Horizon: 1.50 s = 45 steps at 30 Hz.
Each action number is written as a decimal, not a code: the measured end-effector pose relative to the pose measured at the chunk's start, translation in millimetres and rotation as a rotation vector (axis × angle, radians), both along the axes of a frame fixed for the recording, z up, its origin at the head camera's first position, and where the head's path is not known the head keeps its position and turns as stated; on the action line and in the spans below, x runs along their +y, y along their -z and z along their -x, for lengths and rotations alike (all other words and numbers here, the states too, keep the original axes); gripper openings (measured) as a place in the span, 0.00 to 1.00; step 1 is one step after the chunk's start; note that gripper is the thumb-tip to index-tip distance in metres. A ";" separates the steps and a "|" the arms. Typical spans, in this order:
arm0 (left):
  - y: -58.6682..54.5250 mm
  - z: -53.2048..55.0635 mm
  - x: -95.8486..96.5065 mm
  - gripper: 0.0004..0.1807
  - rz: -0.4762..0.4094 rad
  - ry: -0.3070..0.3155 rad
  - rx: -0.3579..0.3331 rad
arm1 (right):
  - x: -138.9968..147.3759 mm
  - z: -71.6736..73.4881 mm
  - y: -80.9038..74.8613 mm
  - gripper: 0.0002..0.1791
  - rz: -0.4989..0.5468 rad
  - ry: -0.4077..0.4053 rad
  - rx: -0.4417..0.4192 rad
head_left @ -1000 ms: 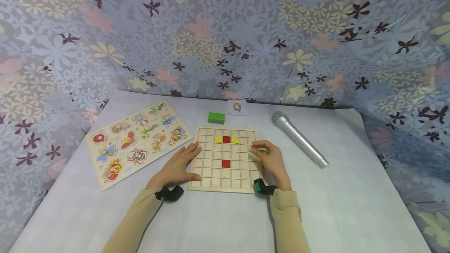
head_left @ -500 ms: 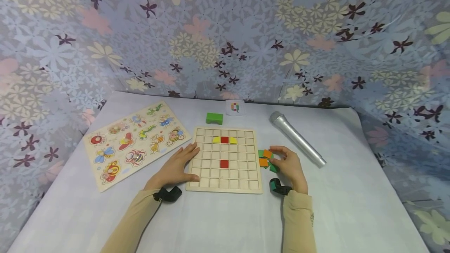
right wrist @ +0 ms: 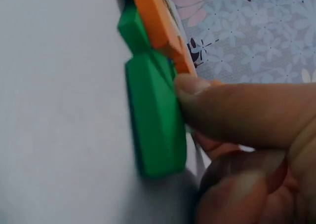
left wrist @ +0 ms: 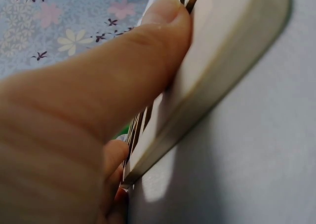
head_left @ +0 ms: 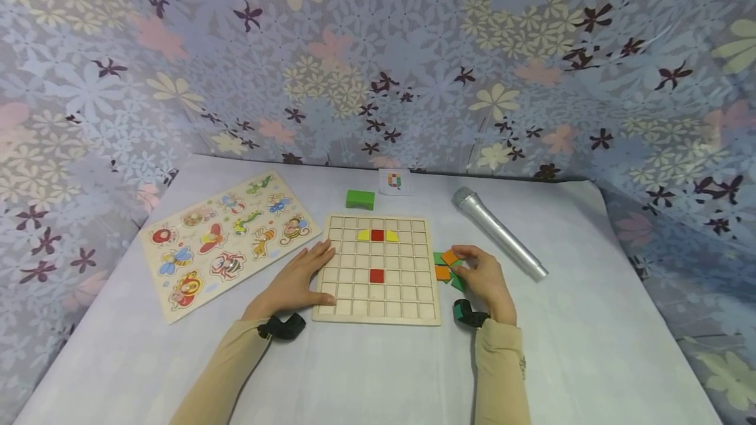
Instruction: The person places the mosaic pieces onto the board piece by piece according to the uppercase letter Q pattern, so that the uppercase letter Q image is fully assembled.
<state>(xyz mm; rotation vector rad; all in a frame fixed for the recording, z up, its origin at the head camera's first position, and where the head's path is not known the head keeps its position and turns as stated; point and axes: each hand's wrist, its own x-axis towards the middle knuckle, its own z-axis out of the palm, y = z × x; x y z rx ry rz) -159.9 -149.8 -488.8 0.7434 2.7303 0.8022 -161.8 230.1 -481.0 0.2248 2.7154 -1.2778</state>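
Note:
A square wooden grid board (head_left: 360,292) lies in front of the person in the head view. Set in its cells are two red square tiles (head_left: 377,275) and two yellow pieces (head_left: 363,235) flanking the upper red one. My left hand (head_left: 295,281) rests on the board's left edge, fingers spread; its thumb (left wrist: 133,51) lies over the rim in the left wrist view. Right of the board, my right hand (head_left: 487,279) pinches an orange tile (head_left: 450,257) between thumb and index finger. Below it are another orange tile (head_left: 443,273) and several green pieces (right wrist: 158,120).
A wooden insect puzzle board (head_left: 218,300) lies on the left. Behind the grid board are a green arch block (head_left: 360,200) and a small pattern card (head_left: 394,181). A silver microphone (head_left: 502,235) lies on the right. A flowered cloth (head_left: 378,64) hangs behind the table.
My right hand has moved right, off the board's right edge to the loose tiles, and the upper orange tile has turned slightly. My left hand stays on the board's edge.

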 end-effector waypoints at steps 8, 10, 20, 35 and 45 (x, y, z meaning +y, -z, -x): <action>-0.2 0.6 1.0 0.55 0.000 -0.002 -0.007 | -0.5 0.7 0.0 0.23 -0.003 0.041 0.021; -0.1 0.9 1.1 0.55 -0.002 -0.005 -0.012 | -1.4 0.9 0.4 0.22 0.005 0.041 0.025; 1.6 2.6 -0.6 0.55 0.002 0.005 0.006 | 3.3 6.9 7.4 0.18 0.095 0.149 -0.029; 0.7 0.1 -1.5 0.55 -0.004 0.012 0.021 | -56.4 37.4 -3.1 0.15 0.282 0.156 0.019; 0.1 -1.7 0.8 0.54 0.002 0.002 0.014 | -100.7 32.4 -5.6 0.08 0.089 0.051 0.116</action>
